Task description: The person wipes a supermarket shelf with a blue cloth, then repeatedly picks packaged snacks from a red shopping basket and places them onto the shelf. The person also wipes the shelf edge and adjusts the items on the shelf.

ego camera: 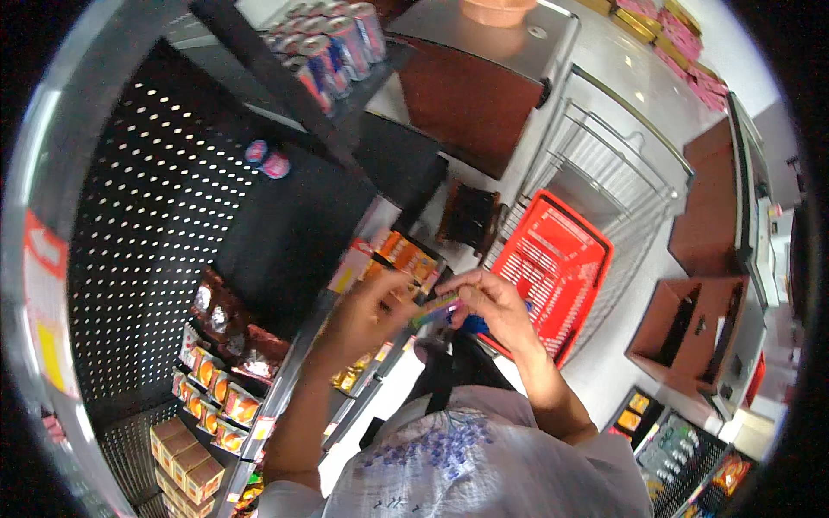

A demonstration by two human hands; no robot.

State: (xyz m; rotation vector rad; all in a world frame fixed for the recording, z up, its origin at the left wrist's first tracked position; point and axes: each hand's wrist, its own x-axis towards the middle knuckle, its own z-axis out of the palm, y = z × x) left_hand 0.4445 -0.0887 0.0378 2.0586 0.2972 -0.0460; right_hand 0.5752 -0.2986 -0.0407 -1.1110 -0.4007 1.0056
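Observation:
A small green and purple packet (pixel 438 309) lies between my two hands in front of my body. The fingers of my right hand (pixel 495 311) pinch its near end. My left hand (pixel 372 314) is blurred, with its fingertips at the packet's other end; whether it grips the packet cannot be told. Just beyond the hands, orange boxes (pixel 405 254) stand on the edge of a store shelf. Something blue shows behind my right hand.
A red plastic basket (pixel 592 243) rests on a metal shopping cart (pixel 622 116) at right. Black perforated shelving (pixel 155 226) on the left holds snack packets (pixel 230 401) and small boxes (pixel 188 456). Drink cans (pixel 337 55) stand on an upper shelf. Brown counters (pixel 466 97) stand beyond.

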